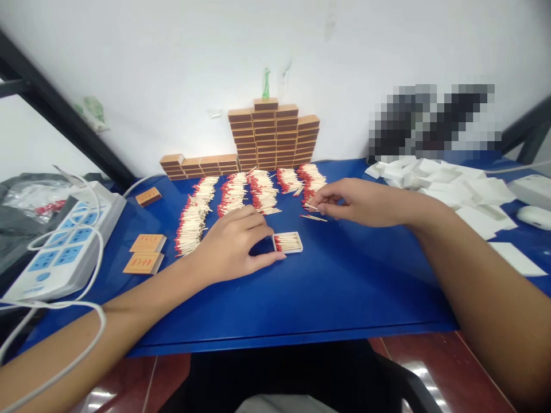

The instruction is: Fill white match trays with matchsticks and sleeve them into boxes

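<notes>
A small white matchbox tray, partly filled with red-tipped matches, lies on the blue table. My left hand holds it at its left end, the thumb along the near side and the fingers behind. To the right and farther back, my right hand pinches a match between thumb and fingertips. Just below those fingertips, a few loose matches rest on the table. Beyond both hands run several rows of piled matches, heads mostly to the left; the right-hand pile is closest to my right hand.
Stacked brown matchboxes stand against the wall. Orange matchboxes lie at left, near a white power strip with looping cables. White empty trays are heaped at right, beside a white mouse. The table's front edge is close.
</notes>
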